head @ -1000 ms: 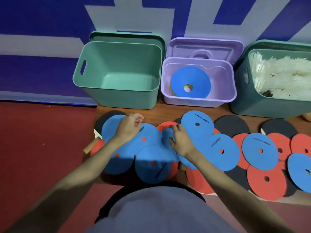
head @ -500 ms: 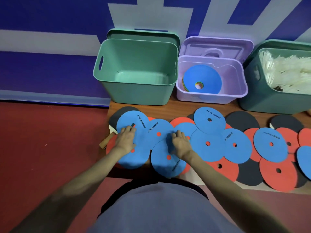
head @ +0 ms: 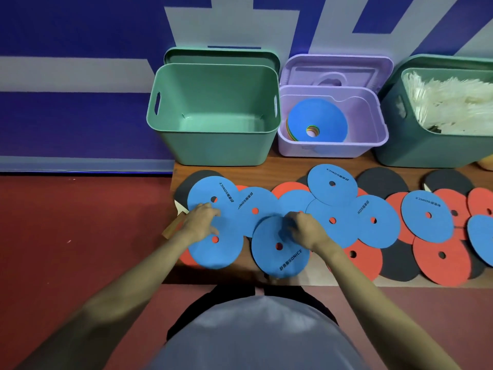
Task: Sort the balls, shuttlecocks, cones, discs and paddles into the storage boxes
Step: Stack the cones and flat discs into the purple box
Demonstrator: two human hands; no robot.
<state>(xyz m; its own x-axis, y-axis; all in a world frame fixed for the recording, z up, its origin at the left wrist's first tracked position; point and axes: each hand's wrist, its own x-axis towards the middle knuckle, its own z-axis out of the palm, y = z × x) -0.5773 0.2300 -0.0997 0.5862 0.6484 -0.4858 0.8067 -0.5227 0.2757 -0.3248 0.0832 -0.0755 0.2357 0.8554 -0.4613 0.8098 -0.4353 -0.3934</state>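
Left hand: fingers spread flat on blue discs, gathering them.
Right hand: fingers curled, pinching near disc edge to lift.

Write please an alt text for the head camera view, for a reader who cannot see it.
A person's left hand and right hand rest on overlapping flat blue foam discs spread with red discs on a wooden board. Behind stand an empty green plastic box, a lilac box holding stacked cones, and a green box of white shuttlecocks.
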